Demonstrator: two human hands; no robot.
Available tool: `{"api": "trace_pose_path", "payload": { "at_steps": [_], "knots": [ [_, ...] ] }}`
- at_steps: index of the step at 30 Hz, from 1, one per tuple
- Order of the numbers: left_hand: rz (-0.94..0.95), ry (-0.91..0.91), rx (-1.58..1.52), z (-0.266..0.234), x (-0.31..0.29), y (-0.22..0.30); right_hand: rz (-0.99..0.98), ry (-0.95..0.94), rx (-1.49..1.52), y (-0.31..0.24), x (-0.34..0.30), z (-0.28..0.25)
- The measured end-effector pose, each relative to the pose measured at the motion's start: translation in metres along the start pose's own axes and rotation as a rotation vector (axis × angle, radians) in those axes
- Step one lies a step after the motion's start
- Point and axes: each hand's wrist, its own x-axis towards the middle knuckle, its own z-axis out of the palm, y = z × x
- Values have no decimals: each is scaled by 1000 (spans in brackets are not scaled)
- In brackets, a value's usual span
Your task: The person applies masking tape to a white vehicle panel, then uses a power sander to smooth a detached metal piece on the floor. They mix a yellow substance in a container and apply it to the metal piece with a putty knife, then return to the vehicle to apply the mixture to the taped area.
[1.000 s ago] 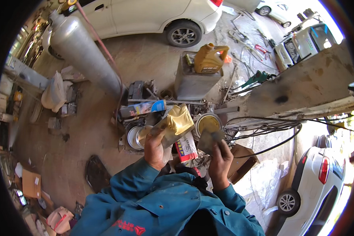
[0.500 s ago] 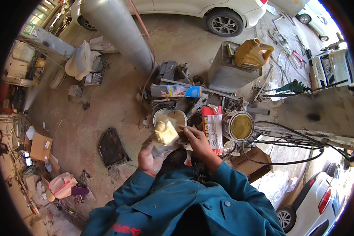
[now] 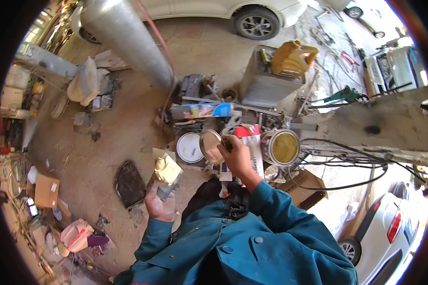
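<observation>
— Hands have parted since the earlier frame: right hand off the putty and over to a round lid; left hand drawn away leftward.
— State of each grip?
— Right: fingers pinched together on the lid's rim, a dark sliver there too small to tell. Left: clamped on the lower end of a flat plate, putty on top.
— Lie of things?
— Lid just left of the right grip, tilted; right hand nearer. Second white lid beyond it, farther left. Open tin right of that grip, red-and-white box between. Plate's long axis runs forward from the left grip.
</observation>
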Motion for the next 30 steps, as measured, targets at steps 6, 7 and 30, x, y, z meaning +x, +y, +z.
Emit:
{"api": "trace_pose_path", "payload": {
  "at_steps": [6,7,30],
  "knots": [
    [-113,-200,-63,23,33,-14,-215,401,-203,-30,-31,-171],
    [-124,-211,-55,33,39,-18,-227,459,-292,-30,-36,-191],
    [-186,-294,99,66,38,-33,-170,229,-806,34,-55,-176]
  ]
}}
